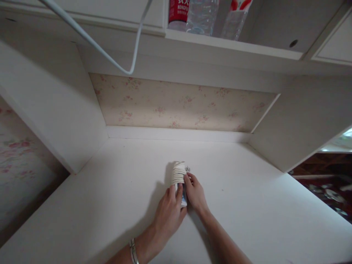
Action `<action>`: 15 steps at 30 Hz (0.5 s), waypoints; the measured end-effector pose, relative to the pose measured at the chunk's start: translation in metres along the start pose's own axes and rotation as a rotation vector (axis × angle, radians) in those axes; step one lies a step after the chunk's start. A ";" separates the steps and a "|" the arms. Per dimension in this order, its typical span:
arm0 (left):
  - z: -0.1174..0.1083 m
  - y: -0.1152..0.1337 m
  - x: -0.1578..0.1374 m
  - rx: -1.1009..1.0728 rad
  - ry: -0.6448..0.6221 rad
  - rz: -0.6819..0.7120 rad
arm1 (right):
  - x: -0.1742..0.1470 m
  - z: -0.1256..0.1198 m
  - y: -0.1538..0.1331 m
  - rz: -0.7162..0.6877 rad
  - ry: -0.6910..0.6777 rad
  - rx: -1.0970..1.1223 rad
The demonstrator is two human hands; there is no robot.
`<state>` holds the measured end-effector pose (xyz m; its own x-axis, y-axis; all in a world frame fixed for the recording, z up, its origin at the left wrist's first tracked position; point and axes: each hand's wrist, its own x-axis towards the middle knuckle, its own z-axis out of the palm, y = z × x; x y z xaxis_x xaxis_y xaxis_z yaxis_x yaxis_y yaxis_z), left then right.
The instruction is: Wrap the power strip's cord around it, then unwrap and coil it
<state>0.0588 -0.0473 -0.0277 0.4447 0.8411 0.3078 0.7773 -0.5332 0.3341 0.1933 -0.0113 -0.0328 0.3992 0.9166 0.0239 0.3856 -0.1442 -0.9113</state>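
Note:
A white cord is wound in several tight turns around a slim white object with a blue patch, whose kind I cannot make out. My left hand is closed around the lower part of that object and wears a silver bracelet on its wrist. My right hand is closed at the right side of the windings, its fingertips pressed against the cord. Small metal prongs, perhaps of a plug, stick out just above my right fingertips. The fingers hide much of the wrapped object.
The white desk top runs back to a strip of floral wallpaper. Side panels stand left and right. Above, an open shelf holds plastic bottles. A pale cable hangs in a loop at the upper left.

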 end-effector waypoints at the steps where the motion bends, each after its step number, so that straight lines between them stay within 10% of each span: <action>1: 0.000 0.000 0.000 -0.001 0.004 0.009 | -0.002 0.000 -0.004 0.004 -0.024 -0.036; 8: 0.005 -0.003 -0.002 0.100 0.040 0.180 | -0.005 -0.003 -0.027 0.012 -0.177 -0.339; 15: 0.004 0.000 -0.007 0.133 0.057 0.303 | 0.008 -0.007 -0.023 0.080 -0.148 -0.133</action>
<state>0.0569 -0.0528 -0.0337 0.6420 0.6374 0.4262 0.6660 -0.7389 0.1018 0.1934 -0.0034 -0.0090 0.3102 0.9436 -0.1161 0.4676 -0.2578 -0.8455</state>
